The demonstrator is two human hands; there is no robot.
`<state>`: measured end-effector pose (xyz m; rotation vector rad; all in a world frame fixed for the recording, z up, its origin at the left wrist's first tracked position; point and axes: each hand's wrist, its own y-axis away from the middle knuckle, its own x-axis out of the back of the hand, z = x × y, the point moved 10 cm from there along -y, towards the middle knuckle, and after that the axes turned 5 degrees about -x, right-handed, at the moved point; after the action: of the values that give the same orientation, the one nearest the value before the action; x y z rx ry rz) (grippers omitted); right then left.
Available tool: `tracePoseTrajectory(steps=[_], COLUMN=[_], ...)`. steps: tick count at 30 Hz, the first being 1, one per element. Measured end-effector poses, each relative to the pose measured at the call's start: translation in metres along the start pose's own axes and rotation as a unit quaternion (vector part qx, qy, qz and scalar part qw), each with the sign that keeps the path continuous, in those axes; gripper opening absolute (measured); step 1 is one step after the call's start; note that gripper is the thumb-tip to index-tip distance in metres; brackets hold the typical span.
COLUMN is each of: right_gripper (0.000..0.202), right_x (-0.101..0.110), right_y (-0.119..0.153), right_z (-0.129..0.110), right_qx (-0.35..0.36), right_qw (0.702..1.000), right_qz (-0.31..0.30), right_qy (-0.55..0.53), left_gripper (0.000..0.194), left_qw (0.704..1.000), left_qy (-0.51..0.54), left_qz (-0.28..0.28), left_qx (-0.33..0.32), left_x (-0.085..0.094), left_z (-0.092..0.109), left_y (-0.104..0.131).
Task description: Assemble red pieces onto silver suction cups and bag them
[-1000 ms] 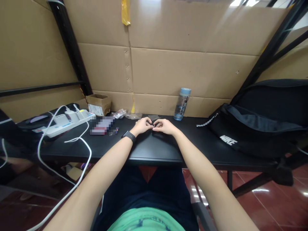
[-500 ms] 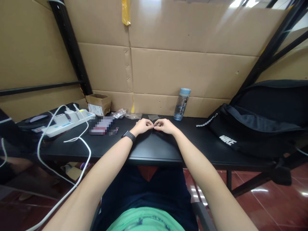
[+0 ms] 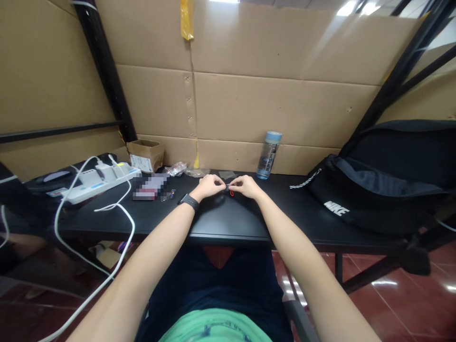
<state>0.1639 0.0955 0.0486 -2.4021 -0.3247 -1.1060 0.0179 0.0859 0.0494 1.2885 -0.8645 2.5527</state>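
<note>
Just above the black desk, my two hands meet fingertip to fingertip. My left hand, with a dark watch on its wrist, pinches a small dark piece whose kind is too small to make out. My right hand is closed in a pinch on a thin red cord, which hangs in a small loop below the fingertips. Where the cord joins the dark piece is hidden by the fingers.
A water bottle stands behind my right hand. Clear plastic bags and a small cardboard box lie at the back left, near a blurred-out item and a white power strip. A black backpack fills the right side.
The red loop now shows plainly beneath my right fingertips, and the dark piece is visible between the hands. Both hands have barely shifted, still pinching close together.
</note>
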Motion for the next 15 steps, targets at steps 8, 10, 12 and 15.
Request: tracePoseTrajectory(steps=[8,10,12,15], right_gripper=[0.023,0.023,0.023,0.024], right_x=[0.001,0.0,-0.001,-0.001], right_y=[-0.001,-0.002,-0.002,-0.001], right_z=[0.003,0.003,0.003,0.001], right_qx=[-0.001,-0.001,-0.001,-0.004], right_qw=[1.0,1.0,1.0,0.999], right_qz=[0.015,0.019,0.021,0.036], right_qy=[-0.01,-0.01,-0.006,0.009], left_gripper=[0.021,0.019,0.017,0.016], left_qw=[0.999,0.999,0.998,0.998], left_qy=[-0.042,-0.048,-0.054,-0.063], left_qz=[-0.022,-0.025,-0.025,-0.023], left_qx=[0.009,0.005,0.003,0.01], left_x=[-0.005,-0.008,-0.009,-0.009], left_z=[-0.01,-0.01,-0.008,-0.007], left_y=[0.0,-0.001,-0.001,-0.001])
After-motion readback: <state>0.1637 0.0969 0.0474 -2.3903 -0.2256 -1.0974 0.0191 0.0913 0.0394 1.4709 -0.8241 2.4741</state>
